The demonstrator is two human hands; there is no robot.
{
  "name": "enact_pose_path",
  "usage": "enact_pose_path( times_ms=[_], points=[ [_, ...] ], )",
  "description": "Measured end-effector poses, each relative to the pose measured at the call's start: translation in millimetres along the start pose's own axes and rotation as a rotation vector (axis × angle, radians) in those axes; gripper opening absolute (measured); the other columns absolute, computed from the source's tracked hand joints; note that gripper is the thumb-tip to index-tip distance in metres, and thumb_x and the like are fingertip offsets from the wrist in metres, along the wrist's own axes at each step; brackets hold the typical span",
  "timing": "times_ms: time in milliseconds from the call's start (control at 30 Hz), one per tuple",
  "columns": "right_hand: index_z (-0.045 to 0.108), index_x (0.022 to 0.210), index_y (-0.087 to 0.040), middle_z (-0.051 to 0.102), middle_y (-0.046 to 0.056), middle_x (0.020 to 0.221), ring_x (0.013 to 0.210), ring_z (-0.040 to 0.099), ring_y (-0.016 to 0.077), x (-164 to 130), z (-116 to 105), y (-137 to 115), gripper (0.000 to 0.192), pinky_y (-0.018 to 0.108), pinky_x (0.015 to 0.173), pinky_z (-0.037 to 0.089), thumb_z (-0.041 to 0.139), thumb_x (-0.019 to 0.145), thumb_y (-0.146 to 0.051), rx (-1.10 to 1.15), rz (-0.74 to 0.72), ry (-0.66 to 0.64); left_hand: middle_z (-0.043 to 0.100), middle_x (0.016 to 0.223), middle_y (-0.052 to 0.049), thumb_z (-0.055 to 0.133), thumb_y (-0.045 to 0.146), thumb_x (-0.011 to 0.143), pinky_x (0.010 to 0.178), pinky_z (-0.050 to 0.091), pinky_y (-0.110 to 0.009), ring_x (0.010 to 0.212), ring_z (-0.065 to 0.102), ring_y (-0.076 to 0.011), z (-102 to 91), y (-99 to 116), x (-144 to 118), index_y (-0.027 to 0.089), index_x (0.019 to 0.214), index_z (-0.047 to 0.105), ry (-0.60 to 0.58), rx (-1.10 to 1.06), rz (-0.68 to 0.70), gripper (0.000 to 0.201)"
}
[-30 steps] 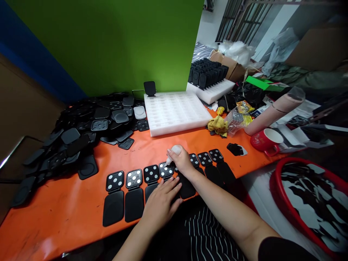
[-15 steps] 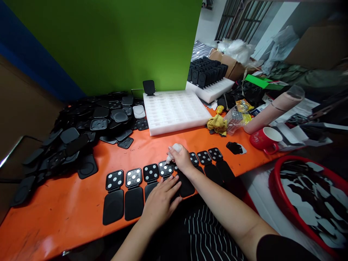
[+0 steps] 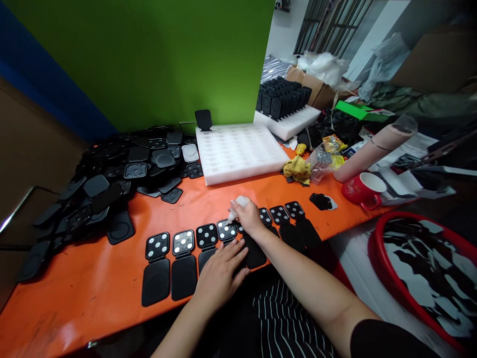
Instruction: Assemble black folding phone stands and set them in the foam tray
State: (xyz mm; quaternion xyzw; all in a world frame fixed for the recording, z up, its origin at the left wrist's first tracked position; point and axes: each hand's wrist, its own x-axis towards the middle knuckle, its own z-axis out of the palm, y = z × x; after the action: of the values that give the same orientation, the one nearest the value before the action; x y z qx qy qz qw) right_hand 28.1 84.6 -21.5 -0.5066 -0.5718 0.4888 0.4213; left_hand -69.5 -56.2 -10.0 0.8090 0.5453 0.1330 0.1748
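Along the table's front edge runs a row of hinged black panels, each with a square plate bearing pale round dots and a plain lower flap. My right hand [image 3: 249, 216] is closed round a small white squeeze bottle [image 3: 239, 205]. The bottle's nozzle points down at the dotted plate [image 3: 226, 230] near the row's middle; whether it touches cannot be made out. My left hand [image 3: 220, 271] lies flat, fingers stretched, over that piece's lower flap and hides most of it. At the row's left end lies another hinged panel [image 3: 155, 282].
A heap of black panels [image 3: 122, 164] covers the table's left. Behind the row is a white foam tray [image 3: 242, 154] with one panel upright in it. Rightward are a yellow cloth [image 3: 297, 170], a red mug [image 3: 363, 190], a pink tumbler [image 3: 372, 149] and a red basin [image 3: 380, 248].
Almost nothing differs. The view has shifted very slightly, while both hands and the squeeze bottle keep their places over the same dotted plate.
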Motion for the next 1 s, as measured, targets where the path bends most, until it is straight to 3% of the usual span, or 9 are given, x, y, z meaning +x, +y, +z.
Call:
enact_pose_path(
  times_ms=[633, 1000],
  points=[
    [0.054, 0.077, -0.019, 0.065, 0.003, 0.065, 0.065, 0.063, 0.0181, -6, 1, -5, 0.029, 0.024, 0.054, 0.045, 0.051, 0.078, -0.049, 0.025, -0.02, -0.016, 0.038, 0.137, 0.0, 0.046, 0.036, 0.084, 0.102, 0.03, -0.046, 0.125, 0.034, -0.0208, -0.6, 0, -1, 0.03, 0.129, 0.038, -0.019, 0.012, -0.004, 0.045],
    [0.055, 0.073, -0.019, 0.065, 0.003, 0.066, 0.056, 0.06, 0.0163, -10, -6, -15, 0.03, 0.024, 0.049, 0.043, 0.052, 0.077, -0.048, 0.037, -0.009, 0.029, 0.038, 0.136, 0.0, 0.048, 0.035, 0.084, 0.101, 0.031, -0.046, 0.124, 0.035, -0.0216, 0.1, 0, 0, 0.03, 0.128, 0.039, -0.001, -0.011, 0.0, 0.046]
  ],
)
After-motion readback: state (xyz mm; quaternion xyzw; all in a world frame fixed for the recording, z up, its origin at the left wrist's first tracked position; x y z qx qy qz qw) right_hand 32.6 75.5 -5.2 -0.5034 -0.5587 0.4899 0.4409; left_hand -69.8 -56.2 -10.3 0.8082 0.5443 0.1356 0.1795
